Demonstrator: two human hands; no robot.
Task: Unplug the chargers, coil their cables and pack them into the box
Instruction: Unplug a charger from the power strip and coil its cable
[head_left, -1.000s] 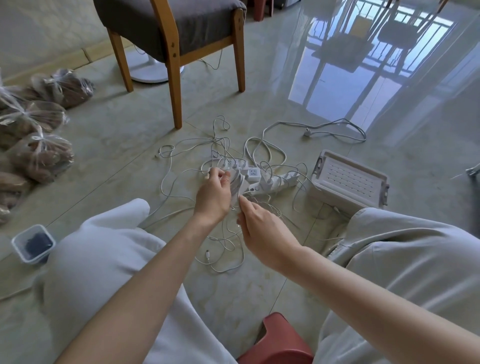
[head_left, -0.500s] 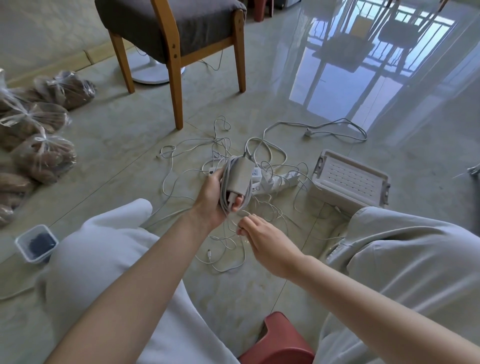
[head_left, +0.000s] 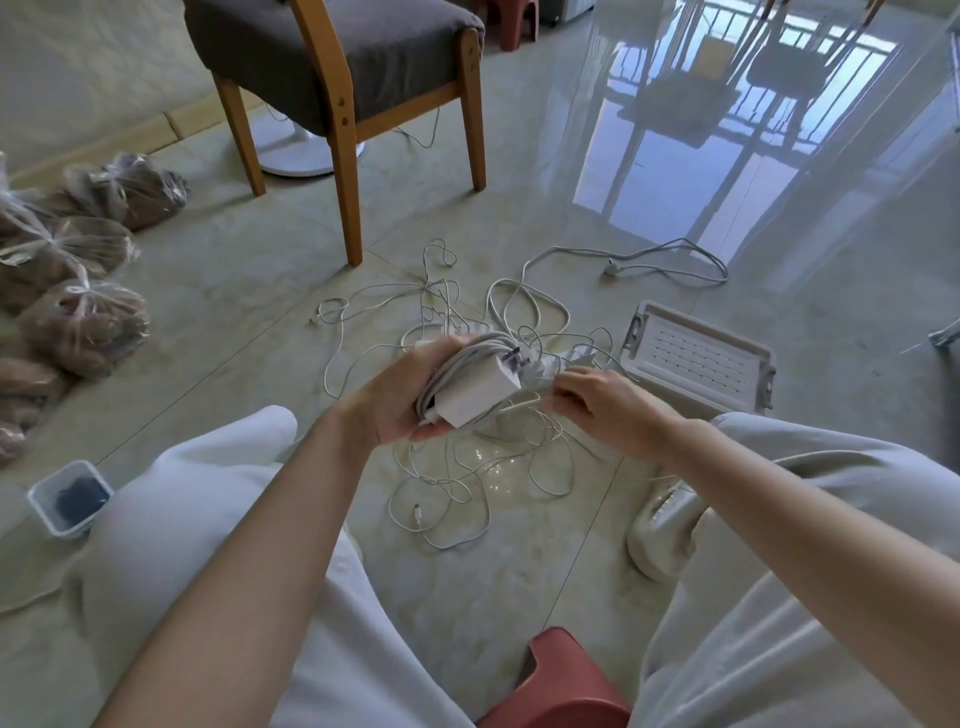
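From the head view, my left hand (head_left: 402, 392) is wrapped around a white charger (head_left: 478, 387) with its cable coiled on it. My right hand (head_left: 597, 400) pinches a strand just right of it. Beyond that hand sits the box (head_left: 696, 364), seemingly unfilled. Loose cables (head_left: 457, 483) beneath both hands remain uncoiled.

Glossy pale tiled floor (head_left: 519, 582) reflecting window light, wooden chair (head_left: 343, 62) with grey cushion, red stool (head_left: 561, 680)
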